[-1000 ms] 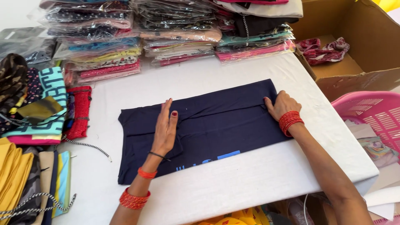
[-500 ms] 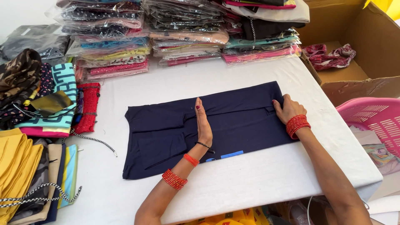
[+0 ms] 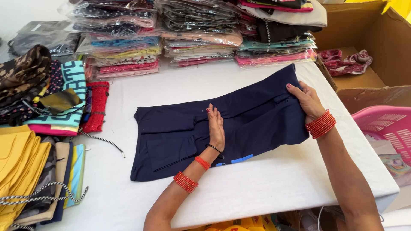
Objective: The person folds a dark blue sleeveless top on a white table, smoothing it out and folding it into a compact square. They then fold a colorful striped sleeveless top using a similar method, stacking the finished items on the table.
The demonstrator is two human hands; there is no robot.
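Head camera view: a dark navy garment lies spread across the middle of a white table, with a strip of blue print showing at its near edge. Its right end is raised off the table. The left hand stands on edge across the middle of the cloth, fingers straight and together, pressing down along a line; it grips nothing. The right hand holds the garment's right end, fingers curled over the cloth's edge with the thumb beneath, so that this end lifts and bends toward the middle. Both wrists wear red bangles, and the left forearm carries a second set lower down.

Along the far edge of the table stand stacks of packed clothes in clear plastic bags, in pink, teal, grey and dark colours. To the left lie loose folded clothes: a red knit piece just beside the garment's left end, a teal patterned piece and a brown patterned one behind it. Nearer the left corner sits a pile of yellow cloth with a black-and-white cord trailing over it. On the right, off the table, stand a cardboard box holding a red printed cloth, and a pink plastic basket.
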